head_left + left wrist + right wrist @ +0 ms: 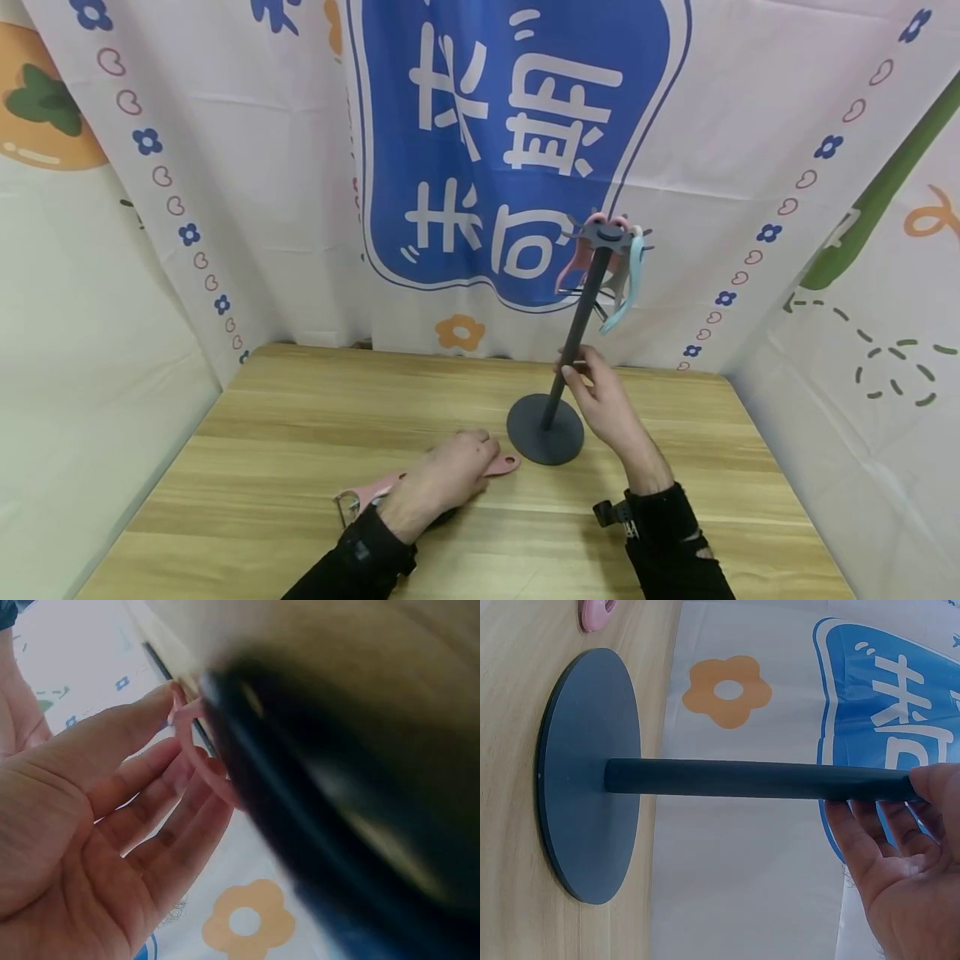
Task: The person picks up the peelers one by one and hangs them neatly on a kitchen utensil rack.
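On the tabletop lies a pink peeler [382, 487], its metal end at the left and its holed handle end at the right. My left hand [452, 471] covers its middle; in the left wrist view thumb and fingertips pinch the pink handle [196, 754]. A large dark blurred shape [300, 795] hides much there. My right hand [600, 400] holds the upright pole of a dark grey stand [551, 446] between thumb and fingers. The stand's round base rests on the table. From its hooked top [609, 236] hang pink and light blue handled utensils [634, 279].
The wooden table [292, 433] ends at a white patterned cloth [322, 250] behind the stand. Similar cloth hangs along both sides. The base stands just right of the peeler's handle end.
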Demonstrator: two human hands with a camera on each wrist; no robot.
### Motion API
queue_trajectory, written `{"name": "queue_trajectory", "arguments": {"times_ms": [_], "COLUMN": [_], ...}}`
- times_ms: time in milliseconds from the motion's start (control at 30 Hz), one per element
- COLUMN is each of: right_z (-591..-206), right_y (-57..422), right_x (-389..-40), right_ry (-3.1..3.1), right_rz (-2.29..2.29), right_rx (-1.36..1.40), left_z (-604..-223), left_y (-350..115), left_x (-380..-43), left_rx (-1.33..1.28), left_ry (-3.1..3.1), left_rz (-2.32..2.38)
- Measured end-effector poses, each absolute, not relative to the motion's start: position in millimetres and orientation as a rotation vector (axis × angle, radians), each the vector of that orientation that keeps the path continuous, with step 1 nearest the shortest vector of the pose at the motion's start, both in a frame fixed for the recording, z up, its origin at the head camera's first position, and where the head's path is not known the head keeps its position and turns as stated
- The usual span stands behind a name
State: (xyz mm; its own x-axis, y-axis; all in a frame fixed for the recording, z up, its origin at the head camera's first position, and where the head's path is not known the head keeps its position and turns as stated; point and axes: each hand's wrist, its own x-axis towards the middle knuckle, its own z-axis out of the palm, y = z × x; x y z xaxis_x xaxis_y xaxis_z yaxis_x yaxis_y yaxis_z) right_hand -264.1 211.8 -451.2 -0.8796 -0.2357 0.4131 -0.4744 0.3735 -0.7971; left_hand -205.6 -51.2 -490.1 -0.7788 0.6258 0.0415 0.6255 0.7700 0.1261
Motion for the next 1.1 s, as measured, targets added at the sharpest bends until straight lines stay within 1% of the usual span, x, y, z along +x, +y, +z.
{"name": "queue_trajectory", "arguments": {"times_ms": [300, 633, 967, 1100], "right_z": [-451, -453, -455, -455], "right_y": [205, 197, 196, 194], "right_x": [-264, -261, -262, -262], "right_ry": [-2.377, -2.341, -2.338, -2.329], "right_rz": [1.567, 1.444, 1.364, 1.368], "right_rx": [0.532, 0.362, 0.369, 0.423], "left_z": [-494, -479, -457, -449], "left_y": [-50, -62, -79, -86], "left_x": [-207, -211, -218, -222], "left_rx": [1.010, 1.058, 0.973, 0.943], "left_ry": [2.989, 3.047, 3.045, 3.036], "left_rz": [0.215, 0.514, 0.654, 0.786]}}
